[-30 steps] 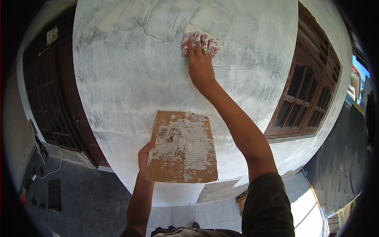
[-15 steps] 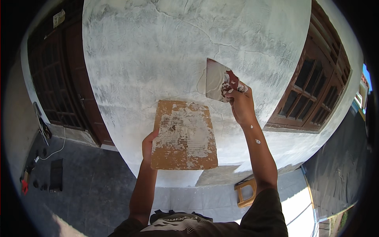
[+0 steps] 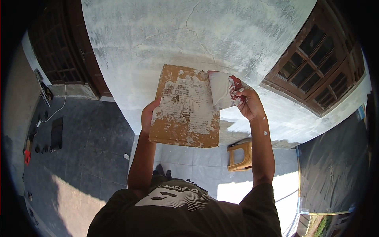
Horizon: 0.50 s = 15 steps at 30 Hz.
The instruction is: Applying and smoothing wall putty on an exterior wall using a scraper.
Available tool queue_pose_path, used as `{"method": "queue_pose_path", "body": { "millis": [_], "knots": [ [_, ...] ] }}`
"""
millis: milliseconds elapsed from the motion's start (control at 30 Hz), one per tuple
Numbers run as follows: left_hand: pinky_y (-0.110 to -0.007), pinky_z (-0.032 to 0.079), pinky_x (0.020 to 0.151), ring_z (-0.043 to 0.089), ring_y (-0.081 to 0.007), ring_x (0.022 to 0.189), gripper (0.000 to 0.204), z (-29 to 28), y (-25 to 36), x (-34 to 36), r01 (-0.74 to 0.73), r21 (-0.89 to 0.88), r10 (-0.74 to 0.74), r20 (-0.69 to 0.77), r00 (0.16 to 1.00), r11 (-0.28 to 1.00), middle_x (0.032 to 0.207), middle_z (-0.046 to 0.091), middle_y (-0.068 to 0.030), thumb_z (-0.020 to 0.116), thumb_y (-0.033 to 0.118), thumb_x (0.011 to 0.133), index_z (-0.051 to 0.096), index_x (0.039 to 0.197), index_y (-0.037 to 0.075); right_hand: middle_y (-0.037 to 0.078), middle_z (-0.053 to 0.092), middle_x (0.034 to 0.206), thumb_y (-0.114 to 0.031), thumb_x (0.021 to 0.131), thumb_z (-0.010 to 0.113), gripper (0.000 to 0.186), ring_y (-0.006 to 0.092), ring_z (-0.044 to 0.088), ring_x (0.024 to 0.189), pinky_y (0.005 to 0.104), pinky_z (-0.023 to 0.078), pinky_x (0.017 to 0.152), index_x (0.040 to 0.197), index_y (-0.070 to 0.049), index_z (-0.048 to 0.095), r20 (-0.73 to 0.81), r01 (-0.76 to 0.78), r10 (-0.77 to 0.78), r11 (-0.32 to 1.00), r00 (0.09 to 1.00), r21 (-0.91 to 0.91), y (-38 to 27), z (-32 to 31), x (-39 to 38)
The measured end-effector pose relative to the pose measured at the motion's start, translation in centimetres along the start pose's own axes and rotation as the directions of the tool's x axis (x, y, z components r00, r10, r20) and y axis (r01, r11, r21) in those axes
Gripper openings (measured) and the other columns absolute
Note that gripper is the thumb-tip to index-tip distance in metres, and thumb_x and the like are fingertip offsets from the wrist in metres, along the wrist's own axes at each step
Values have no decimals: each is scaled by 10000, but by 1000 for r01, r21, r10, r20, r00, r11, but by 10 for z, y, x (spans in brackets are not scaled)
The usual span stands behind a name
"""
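Note:
My left hand grips the left edge of a brown board, its fingers hidden behind it. Pale, ridged putty is smeared over most of the board's face. In my right hand is a wide putty knife with a red, putty-spattered handle; fingers and thumb close round that handle. The blade stands at the board's upper right edge, with a pale coat of putty on its face. Whether blade and board touch, I cannot tell. White specks of putty dot my right hand and forearm.
Ahead rises a whitish, patchily coated wall with cracks. A brown wooden window is at the right, a dark door at the left. Below stands a tan plastic stool. A dark sheet covers the right side. Small items lie on the left floor.
The putty knife has come away from the wall to the board's right edge. The board sits higher in view, and my view has tilted downward, showing more of my shirt and the floor.

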<state>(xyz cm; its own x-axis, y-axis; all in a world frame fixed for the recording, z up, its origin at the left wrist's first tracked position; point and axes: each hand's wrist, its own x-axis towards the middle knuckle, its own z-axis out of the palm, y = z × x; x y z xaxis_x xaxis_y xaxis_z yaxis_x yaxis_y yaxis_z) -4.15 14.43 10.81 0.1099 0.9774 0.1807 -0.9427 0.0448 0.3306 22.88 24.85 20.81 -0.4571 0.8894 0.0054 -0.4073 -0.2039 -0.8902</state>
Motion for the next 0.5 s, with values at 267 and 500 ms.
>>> {"method": "queue_pose_path", "body": {
  "millis": [267,500],
  "knots": [
    [-390,482,857,584,-267,991,392,25,-116,-70,30,-90,-25,53,998,996,1148,560,-165,376,208,921,446,1229,-24,139,621,1027,56,746,448,410,198,636,895,292,532,801,1154,60,489,-74,-61,38,941,996,-332,4,-72,-129],
    [-391,490,844,593,-267,972,392,52,-172,-88,33,-87,-23,110,994,996,1132,567,-173,377,204,920,444,1231,-25,128,616,1017,47,763,454,400,166,623,876,281,520,762,1161,62,487,-33,-75,68,949,997,-306,-4,-108,-185]
  ]
}}
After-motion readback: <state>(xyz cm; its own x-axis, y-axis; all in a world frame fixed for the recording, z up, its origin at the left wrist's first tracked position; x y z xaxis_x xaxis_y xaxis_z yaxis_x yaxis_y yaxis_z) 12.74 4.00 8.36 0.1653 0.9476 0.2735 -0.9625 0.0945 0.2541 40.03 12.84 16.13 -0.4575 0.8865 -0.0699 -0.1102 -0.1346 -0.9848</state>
